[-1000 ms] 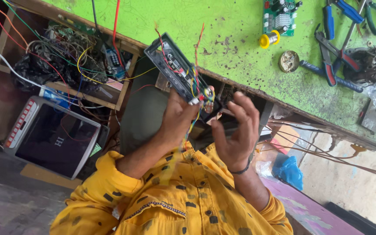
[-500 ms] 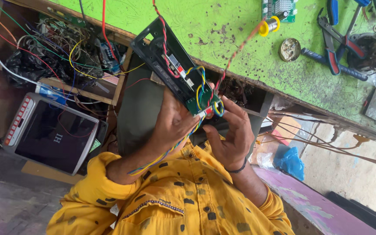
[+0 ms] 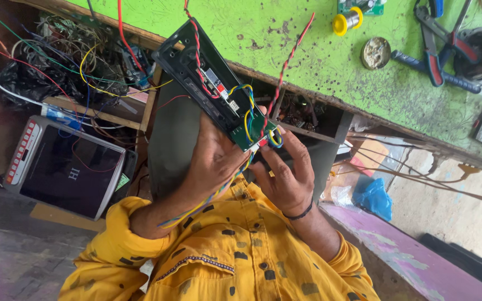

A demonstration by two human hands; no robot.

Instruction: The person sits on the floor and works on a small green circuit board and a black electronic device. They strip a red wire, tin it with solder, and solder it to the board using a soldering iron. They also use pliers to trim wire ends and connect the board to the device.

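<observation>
My left hand (image 3: 214, 161) grips a long black plastic panel (image 3: 182, 56) from below and holds it tilted in front of my yellow shirt. A green circuit board (image 3: 246, 125) sits in the panel, with yellow and blue wires looping over it. Twisted red-and-black wires (image 3: 285, 67) rise from it toward the table. A striped multicolour wire bundle (image 3: 207, 198) trails down over my left wrist. My right hand (image 3: 287, 175), a black band on its wrist, has its fingertips on the lower end of the board, pinching there.
A green worktable (image 3: 285, 39) runs across the top with a yellow solder spool (image 3: 348, 21), a round tin (image 3: 375, 53) and blue-handled pliers (image 3: 430, 61). Tangled wires (image 3: 68, 50) fill a shelf at left. A flat cooktop (image 3: 65, 167) and a blue bag (image 3: 372, 195) lie below.
The panel has come closer and turned so the board end is lower. My right hand has closed in from an open spread onto the board's lower end.
</observation>
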